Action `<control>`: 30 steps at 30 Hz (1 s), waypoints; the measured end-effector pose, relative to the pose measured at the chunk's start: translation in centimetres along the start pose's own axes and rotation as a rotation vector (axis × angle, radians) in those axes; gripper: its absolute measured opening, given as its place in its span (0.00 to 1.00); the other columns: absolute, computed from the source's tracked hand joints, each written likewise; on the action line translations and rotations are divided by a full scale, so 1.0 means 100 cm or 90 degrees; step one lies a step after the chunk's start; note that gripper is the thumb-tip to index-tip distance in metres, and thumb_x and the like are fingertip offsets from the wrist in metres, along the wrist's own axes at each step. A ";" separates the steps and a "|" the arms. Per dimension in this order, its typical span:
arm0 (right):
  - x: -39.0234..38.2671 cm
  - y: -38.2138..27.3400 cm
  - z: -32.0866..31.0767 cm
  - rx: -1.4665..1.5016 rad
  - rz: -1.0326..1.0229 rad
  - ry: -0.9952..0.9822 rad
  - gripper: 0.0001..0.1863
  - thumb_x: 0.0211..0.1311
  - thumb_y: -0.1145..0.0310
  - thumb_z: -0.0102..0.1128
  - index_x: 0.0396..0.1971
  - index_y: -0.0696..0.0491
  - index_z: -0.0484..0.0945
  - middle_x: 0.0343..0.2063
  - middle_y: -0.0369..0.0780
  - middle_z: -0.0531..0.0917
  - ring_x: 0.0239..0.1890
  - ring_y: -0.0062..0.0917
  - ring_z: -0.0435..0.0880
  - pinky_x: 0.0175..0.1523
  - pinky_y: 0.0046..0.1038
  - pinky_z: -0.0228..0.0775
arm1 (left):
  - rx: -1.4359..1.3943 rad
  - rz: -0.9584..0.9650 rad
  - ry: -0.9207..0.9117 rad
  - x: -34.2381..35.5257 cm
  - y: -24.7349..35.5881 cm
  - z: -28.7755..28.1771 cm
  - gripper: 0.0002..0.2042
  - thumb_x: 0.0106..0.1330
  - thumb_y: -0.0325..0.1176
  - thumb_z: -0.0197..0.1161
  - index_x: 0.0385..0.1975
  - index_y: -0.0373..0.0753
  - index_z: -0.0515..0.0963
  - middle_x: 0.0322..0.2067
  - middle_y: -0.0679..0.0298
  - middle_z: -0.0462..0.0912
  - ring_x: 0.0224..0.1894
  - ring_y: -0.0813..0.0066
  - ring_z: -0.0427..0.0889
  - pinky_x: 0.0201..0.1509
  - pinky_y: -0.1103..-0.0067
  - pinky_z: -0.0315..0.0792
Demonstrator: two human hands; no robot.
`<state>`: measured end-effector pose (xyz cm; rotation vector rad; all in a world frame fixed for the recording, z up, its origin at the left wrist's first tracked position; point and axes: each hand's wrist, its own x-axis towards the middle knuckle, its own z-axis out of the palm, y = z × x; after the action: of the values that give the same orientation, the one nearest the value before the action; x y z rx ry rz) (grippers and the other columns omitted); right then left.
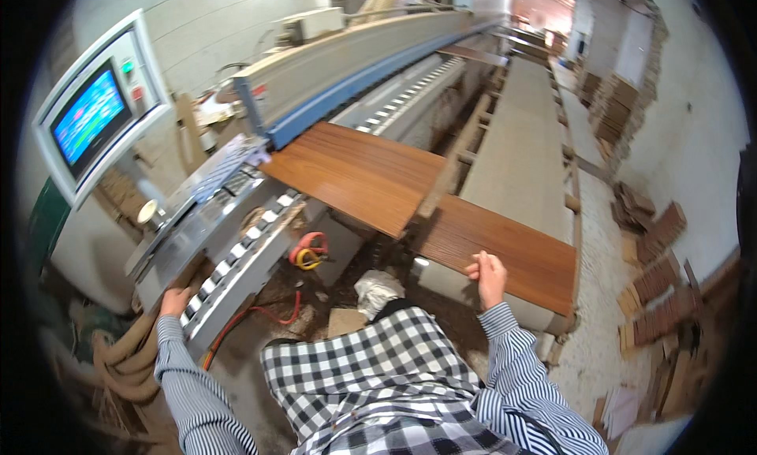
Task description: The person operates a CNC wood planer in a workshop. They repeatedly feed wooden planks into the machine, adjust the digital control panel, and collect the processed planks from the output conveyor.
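Note:
My left hand [175, 301] is at the near end of the machine's metal infeed table [169, 262], its fingers bent around the edge beside a rail of white rollers [236, 252]. My right hand [489, 275] hovers by the near edge of a reddish-brown wood-grain panel [512, 250], fingers curled, nothing visible in them. That panel lies across the near end of a long pale stack of boards [516, 124]. A second wood-grain panel [363, 171] extends out of the edge-banding machine [355, 68], one side under its blue beam; neither hand touches it.
A control screen [91, 116] stands at the left. Red and yellow tape rolls [310, 251] hang below the rollers, near a red hose [292, 309]. A thick coiled hose [126, 352] lies at lower left. Bundled wood strips [658, 297] line the right wall.

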<state>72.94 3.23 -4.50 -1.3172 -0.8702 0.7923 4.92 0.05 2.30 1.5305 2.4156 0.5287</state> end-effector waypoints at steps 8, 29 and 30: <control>-0.004 0.044 -0.208 -0.968 -0.031 0.454 0.25 0.60 0.54 0.47 0.54 0.50 0.63 0.52 0.43 0.68 0.52 0.36 0.67 0.55 0.39 0.57 | 0.049 -0.043 0.030 0.010 -0.022 0.003 0.19 0.55 0.43 0.56 0.22 0.28 0.77 0.18 0.50 0.77 0.24 0.64 0.77 0.32 0.70 0.69; -0.116 0.047 -0.329 0.168 0.402 0.140 0.25 0.56 0.64 0.55 0.51 0.60 0.63 0.47 0.45 0.73 0.46 0.32 0.75 0.46 0.33 0.72 | 0.017 -0.080 0.041 -0.009 0.000 -0.005 0.17 0.54 0.42 0.56 0.18 0.30 0.77 0.18 0.51 0.77 0.24 0.64 0.77 0.34 0.71 0.69; -0.131 0.038 -0.313 0.244 0.424 0.114 0.24 0.55 0.68 0.56 0.51 0.58 0.64 0.46 0.44 0.74 0.46 0.33 0.75 0.50 0.34 0.71 | 0.006 -0.084 0.038 -0.008 0.001 -0.003 0.17 0.54 0.42 0.56 0.18 0.30 0.77 0.18 0.51 0.77 0.24 0.64 0.77 0.34 0.72 0.69</control>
<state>94.42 -22.51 -10.77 -1.3076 -0.1023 1.2608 5.24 -0.70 2.58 1.3656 2.5461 0.5442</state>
